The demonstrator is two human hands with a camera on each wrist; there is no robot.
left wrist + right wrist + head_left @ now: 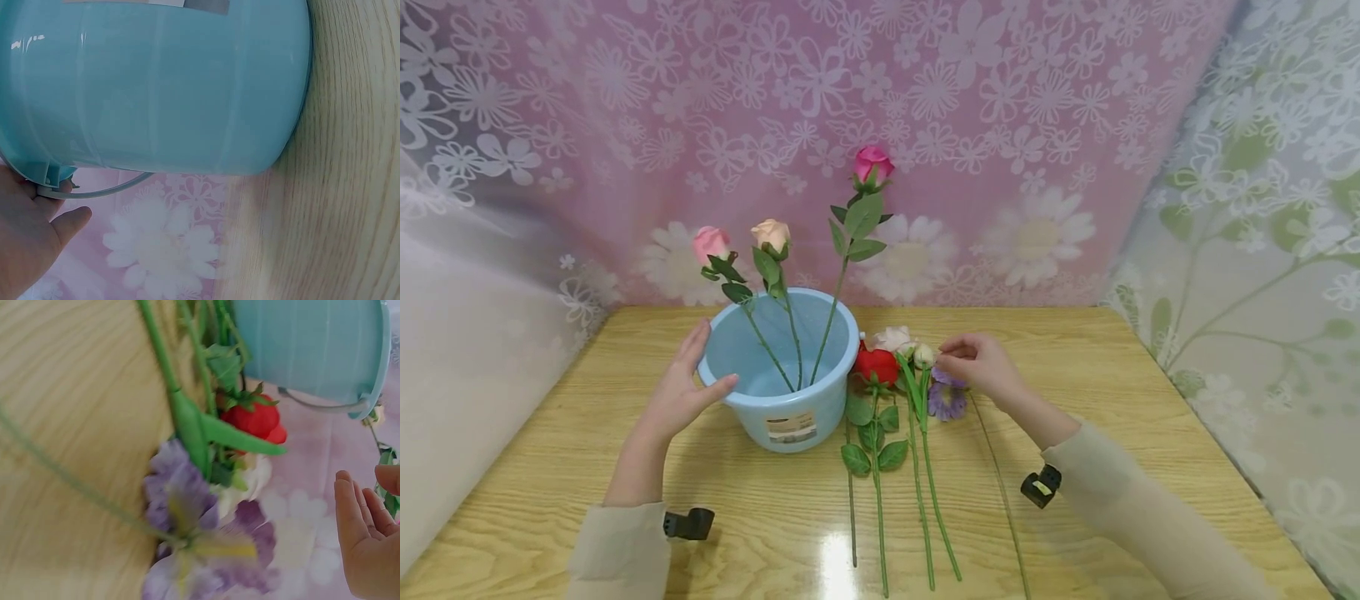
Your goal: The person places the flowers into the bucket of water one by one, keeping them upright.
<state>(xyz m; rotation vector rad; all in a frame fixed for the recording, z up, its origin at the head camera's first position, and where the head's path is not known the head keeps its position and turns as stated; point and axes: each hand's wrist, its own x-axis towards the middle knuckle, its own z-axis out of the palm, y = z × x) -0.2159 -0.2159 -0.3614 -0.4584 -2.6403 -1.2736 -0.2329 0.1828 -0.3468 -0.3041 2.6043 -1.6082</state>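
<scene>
At the left side of a light blue bucket (pixel 827 408), my left hand (pixel 673 396) rests against the rim, its thumb and fingers spread. Inside the bucket lean a pink rose (pixel 711 243), a peach rose (pixel 771 234) and a magenta rose (pixel 873 164). My right hand (pixel 988 367) hovers beside a white tulip (pixel 924 356) and above a purple flower (pixel 947 400). In the right wrist view its relaxed fingers (pixel 351 509) hold nothing. A red rose (pixel 877 365) and a white flower (pixel 893 338) lie between the bucket and the tulip.
Stems of the lying flowers point toward the front of the wooden table (pixel 760 525). A grey bucket handle (pixel 94 194) hangs at the bucket's far side. Behind stands a pink floral curtain (pixel 737 167); a pale patterned sheet (pixel 1247 275) borders the right.
</scene>
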